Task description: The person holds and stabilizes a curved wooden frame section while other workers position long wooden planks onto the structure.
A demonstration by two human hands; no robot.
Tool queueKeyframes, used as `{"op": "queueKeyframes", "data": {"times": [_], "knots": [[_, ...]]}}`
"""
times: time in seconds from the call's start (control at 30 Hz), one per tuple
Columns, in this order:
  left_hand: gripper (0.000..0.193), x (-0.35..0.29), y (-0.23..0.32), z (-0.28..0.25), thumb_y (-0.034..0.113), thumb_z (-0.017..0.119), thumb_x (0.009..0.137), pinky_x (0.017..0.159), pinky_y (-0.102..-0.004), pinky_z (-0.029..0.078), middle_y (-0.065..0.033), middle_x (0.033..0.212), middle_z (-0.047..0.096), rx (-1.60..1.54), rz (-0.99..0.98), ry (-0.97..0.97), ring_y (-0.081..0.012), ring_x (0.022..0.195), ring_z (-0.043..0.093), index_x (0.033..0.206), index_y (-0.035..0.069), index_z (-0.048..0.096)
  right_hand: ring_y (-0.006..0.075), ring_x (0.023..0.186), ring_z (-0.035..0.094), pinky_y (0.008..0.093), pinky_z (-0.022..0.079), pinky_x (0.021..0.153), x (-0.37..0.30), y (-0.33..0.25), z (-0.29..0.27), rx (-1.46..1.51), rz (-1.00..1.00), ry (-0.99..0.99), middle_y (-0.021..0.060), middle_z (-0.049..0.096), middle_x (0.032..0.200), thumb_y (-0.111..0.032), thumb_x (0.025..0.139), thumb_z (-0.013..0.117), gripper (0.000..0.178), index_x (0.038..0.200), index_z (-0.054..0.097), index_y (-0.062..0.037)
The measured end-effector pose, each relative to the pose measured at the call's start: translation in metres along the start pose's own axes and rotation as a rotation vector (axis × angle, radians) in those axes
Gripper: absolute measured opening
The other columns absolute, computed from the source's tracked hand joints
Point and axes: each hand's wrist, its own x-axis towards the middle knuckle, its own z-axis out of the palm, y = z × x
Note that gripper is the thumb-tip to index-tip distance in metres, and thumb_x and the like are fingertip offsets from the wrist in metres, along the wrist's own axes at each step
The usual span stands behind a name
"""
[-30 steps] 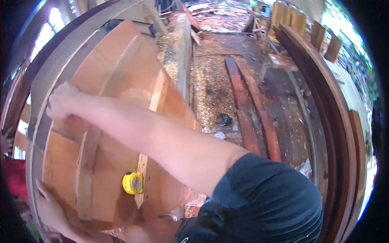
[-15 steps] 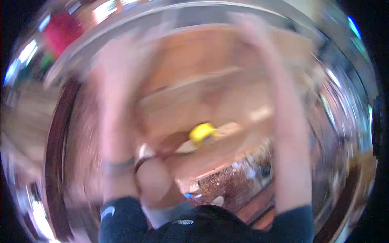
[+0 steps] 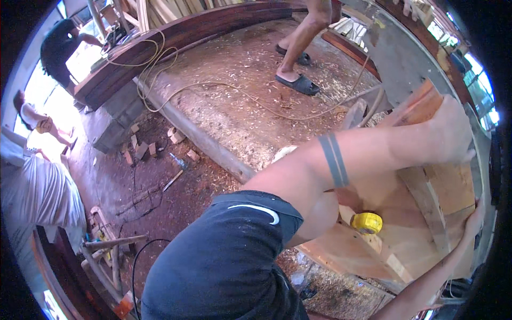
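My left arm, banded with dark stripes, stretches to the right. My left hand (image 3: pixel 452 128) is bent at the wrist and its fingers are curled at the rim of a wooden structure; what they hold is hidden. A reddish-brown board (image 3: pixel 418 104) slants up beside that hand. Farther down, my right hand (image 3: pixel 473 220) is against the structure's right edge, its fingers mostly hidden. Between my arms lie curved plywood panels (image 3: pixel 453 184) with pale strips across them. On the plywood sits a round yellow object (image 3: pixel 367 223), probably a tape measure.
Another person's sandalled feet (image 3: pixel 298 82) stand on a shaving-strewn slab. A cord (image 3: pixel 229 85) loops across it. Wood offcuts (image 3: pixel 141 149) litter the floor to the left. A long dark beam (image 3: pixel 122 69) runs along the back left. Two more people are at the far left.
My view has swung left and steadied from a blur. The wooden structure and both my hands now appear at the right, and the floor at left has come into sight.
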Motion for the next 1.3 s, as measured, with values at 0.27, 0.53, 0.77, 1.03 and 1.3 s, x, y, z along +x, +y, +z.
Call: {"op": "queueKeyframes", "data": {"times": [0.27, 0.53, 0.77, 1.03, 1.3], "knots": [[0.051, 0.003, 0.000, 0.006, 0.053, 0.046, 0.088, 0.070, -0.0452, 0.044, -0.0099, 0.082, 0.071, -0.015, -0.012, 0.020, -0.0262, 0.079, 0.066, 0.082, 0.010, 0.075, 0.0225, 0.096, 0.058, 0.0336, 0.041, 0.091, -0.001, -0.013, 0.000, 0.072, 0.059, -0.052, 0.0135, 0.066, 0.098, -0.039, 0.103, 0.032, 0.054, 0.103, 0.064, 0.0047], [0.050, 0.001, 0.000, -0.004, 0.052, 0.047, 0.089, 0.074, -0.0431, 0.047, -0.0102, 0.085, 0.071, -0.018, -0.035, -0.056, -0.0271, 0.084, 0.068, 0.091, 0.010, 0.074, 0.0227, 0.091, 0.058, 0.0342, 0.042, 0.088, -0.012, -0.029, 0.004, 0.086, 0.032, -0.106, 0.0129, 0.067, 0.095, -0.041, 0.103, 0.032, 0.056, 0.099, 0.065, 0.0047], [0.048, -0.005, 0.000, -0.015, 0.054, 0.047, 0.090, 0.074, -0.0441, 0.049, -0.0102, 0.087, 0.071, -0.051, -0.049, -0.033, -0.0277, 0.087, 0.068, 0.111, 0.017, 0.068, 0.0338, 0.092, 0.059, 0.0379, 0.041, 0.090, -0.025, -0.051, 0.008, -0.136, -0.018, 0.060, 0.0208, 0.066, 0.095, -0.044, 0.102, 0.034, 0.059, 0.097, 0.066, 0.0051], [0.049, -0.010, -0.001, -0.011, 0.053, 0.051, 0.088, 0.067, -0.0430, 0.052, -0.0134, 0.075, 0.070, -0.044, -0.024, 0.114, -0.0283, 0.074, 0.069, 0.087, 0.010, 0.074, 0.0370, 0.105, 0.057, 0.0414, 0.039, 0.094, -0.034, -0.065, 0.014, -0.249, 0.056, 0.145, 0.0215, 0.064, 0.107, -0.048, 0.099, 0.035, 0.059, 0.102, 0.068, 0.0014], [0.053, -0.010, -0.001, -0.013, 0.053, 0.053, 0.086, 0.066, -0.0420, 0.052, -0.0158, 0.070, 0.069, -0.039, -0.023, 0.161, -0.0299, 0.070, 0.069, 0.072, 0.006, 0.073, 0.0351, 0.106, 0.057, 0.0408, 0.038, 0.095, -0.031, -0.068, 0.016, -0.237, 0.105, 0.113, 0.0191, 0.064, 0.108, -0.051, 0.099, 0.033, 0.061, 0.102, 0.069, -0.0016]]}}
